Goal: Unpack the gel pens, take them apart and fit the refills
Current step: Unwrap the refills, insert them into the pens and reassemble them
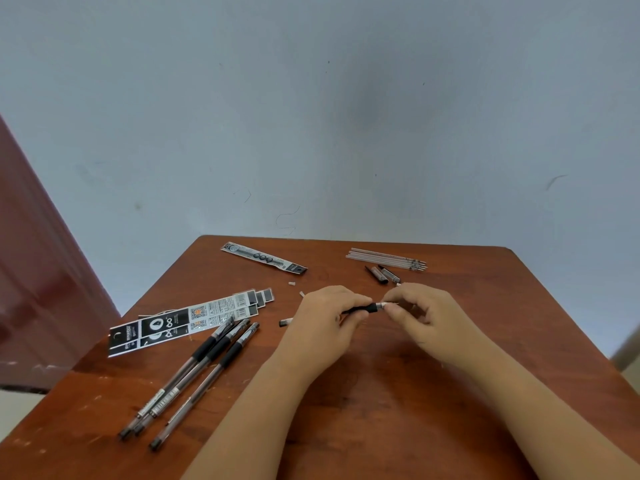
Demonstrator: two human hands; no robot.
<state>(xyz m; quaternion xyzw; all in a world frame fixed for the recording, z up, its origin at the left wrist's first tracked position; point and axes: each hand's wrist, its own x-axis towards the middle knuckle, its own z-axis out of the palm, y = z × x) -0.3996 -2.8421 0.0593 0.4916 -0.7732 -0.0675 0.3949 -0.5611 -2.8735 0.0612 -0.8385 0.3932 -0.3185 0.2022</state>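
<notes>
I see left hand gripping the pen at table centre, right hand pinching its tip from 3 o'clock; I'd twist straight, barrel steady.

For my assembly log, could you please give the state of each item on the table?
Held pen: gripped by left hand, tip pinched by right hand.
Three pens: assembled, lying.
Refills: bundled, loose.
Caps: off.
Wrappers: flat, apparently empty.
</notes>
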